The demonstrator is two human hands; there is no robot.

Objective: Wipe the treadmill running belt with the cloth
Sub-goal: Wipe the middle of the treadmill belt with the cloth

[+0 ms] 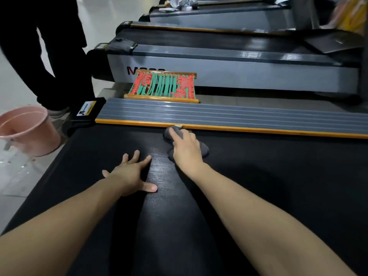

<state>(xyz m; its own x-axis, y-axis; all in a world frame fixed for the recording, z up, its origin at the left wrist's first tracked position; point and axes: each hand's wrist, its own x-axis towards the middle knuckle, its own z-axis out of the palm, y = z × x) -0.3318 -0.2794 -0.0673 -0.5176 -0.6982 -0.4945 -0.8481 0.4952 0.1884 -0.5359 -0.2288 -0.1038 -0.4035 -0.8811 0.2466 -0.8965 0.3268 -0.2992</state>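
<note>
Pressing the crumpled grey cloth (201, 147) onto the black textured treadmill belt (159, 196), the right hand (186, 148) is lying on top of it with fingers fairly straight, near the far orange edge; the left hand (129, 173) is resting flat, fingers spread apart.

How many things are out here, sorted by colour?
Grey: 1, the cloth under the right hand
Pink: 1, the bucket
Red-and-green: 1, the woven frame
Black: 1, the running belt under the flat left hand
Total: 4

Cloth (203, 149) on belt (258, 166), bucket (29, 132) far left
</note>
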